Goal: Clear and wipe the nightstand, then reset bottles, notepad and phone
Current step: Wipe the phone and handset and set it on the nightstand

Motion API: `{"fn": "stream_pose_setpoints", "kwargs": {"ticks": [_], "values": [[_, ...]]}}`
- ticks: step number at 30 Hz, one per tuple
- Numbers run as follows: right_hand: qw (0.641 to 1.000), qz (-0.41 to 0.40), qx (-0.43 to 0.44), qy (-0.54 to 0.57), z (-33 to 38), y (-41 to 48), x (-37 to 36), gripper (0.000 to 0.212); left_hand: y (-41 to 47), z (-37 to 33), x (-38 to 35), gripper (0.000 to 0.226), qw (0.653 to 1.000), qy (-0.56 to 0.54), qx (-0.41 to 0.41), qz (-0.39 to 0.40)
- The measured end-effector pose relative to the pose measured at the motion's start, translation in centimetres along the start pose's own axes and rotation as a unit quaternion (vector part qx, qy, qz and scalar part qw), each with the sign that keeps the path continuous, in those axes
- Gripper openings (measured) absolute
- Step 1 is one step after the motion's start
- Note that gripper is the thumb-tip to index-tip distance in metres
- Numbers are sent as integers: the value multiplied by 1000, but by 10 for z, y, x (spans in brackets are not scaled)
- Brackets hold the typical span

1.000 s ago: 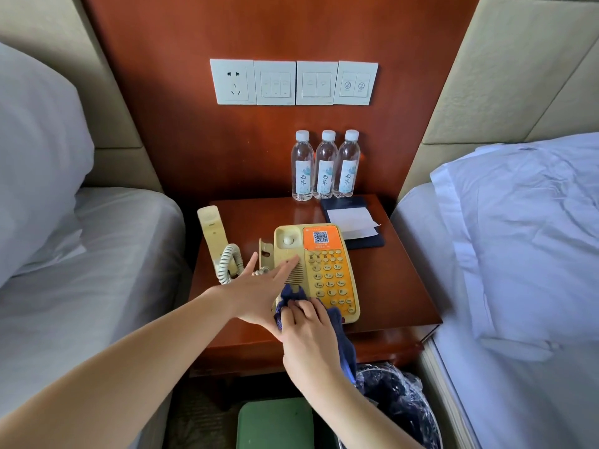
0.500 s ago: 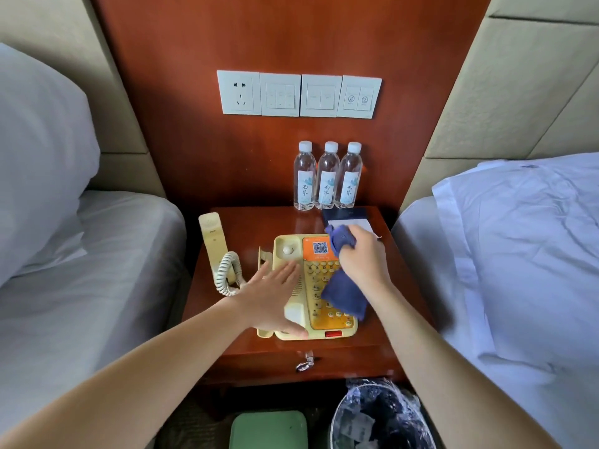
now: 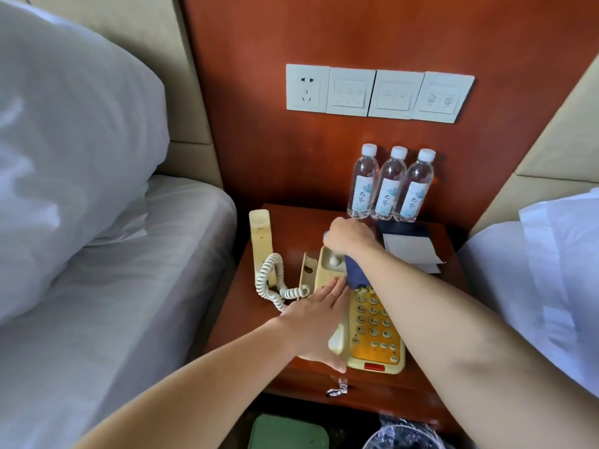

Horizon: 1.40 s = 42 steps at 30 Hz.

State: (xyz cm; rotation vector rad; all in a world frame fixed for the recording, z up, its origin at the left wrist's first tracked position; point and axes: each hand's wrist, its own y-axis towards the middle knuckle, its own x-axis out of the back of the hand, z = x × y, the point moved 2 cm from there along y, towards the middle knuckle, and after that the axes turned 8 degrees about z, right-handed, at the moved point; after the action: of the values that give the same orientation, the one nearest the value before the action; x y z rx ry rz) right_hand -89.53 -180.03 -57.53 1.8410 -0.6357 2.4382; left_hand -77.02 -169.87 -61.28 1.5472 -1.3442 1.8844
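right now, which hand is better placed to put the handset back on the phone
Left, probably. The left hand lies flat and empty on the phone, next to the handset; the right hand is busy gripping the blue cloth.

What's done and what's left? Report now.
Done: three bottles stand in a row at the back, notepad in front of them. In hand: the right hand rubs a cloth over the top of the phone while the left hand presses flat on it. Left: the handset lies off its cradle on the nightstand.
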Motion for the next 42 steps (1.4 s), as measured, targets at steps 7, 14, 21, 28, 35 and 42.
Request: {"fn": "stream_pose_setpoints", "kwargs": {"ticks": [7,14,21,28,35,42], "values": [[990,-10,137,29,29,-29,-18,19,-4,1,6,121,1000,-11,-11,20],[940,22,74,333,-20,-66,-14,26,-38,101,44,15,885,-408,50,-217],[868,-22,12,496,-43,-102,-13,23,-13,157,4,31,739,-570,343,-109],[918,-21,18,395,-44,-109,-43,17,5,135,-1,14,639,-684,331,-117],[916,-12,51,398,-16,-115,-44,17,-13,138,3,30,509,-821,256,-42],[890,-97,117,430,-8,-126,-13,13,-31,105,42,7,561,-767,202,-236]]}}
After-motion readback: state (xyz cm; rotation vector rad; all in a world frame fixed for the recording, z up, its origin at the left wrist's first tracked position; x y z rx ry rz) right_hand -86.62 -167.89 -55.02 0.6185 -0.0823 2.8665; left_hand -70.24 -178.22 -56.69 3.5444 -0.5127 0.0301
